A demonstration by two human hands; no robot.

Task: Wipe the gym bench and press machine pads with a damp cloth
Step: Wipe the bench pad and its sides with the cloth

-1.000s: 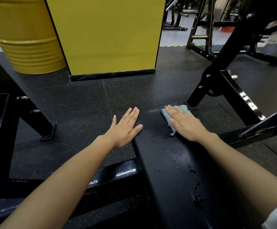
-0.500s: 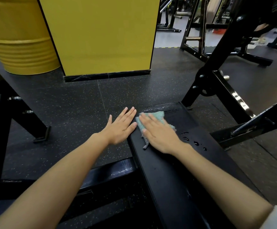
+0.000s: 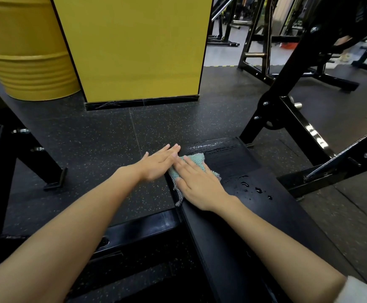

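Teal knitted damp cloth (image 3: 196, 160) being pressed flat onto long black padded bench (image 3: 254, 226), near its far left edge, by right hand (image 3: 200, 185). Fingers being held straight, palm covering most of cloth. Teal edge showing past fingertips, grey fringe hanging over pad's side. Left hand (image 3: 157, 165) being held flat and straight-fingered just beside cloth, at bench's left edge, nothing being gripped. Water droplets (image 3: 258, 190) lying on pad, right of right wrist.
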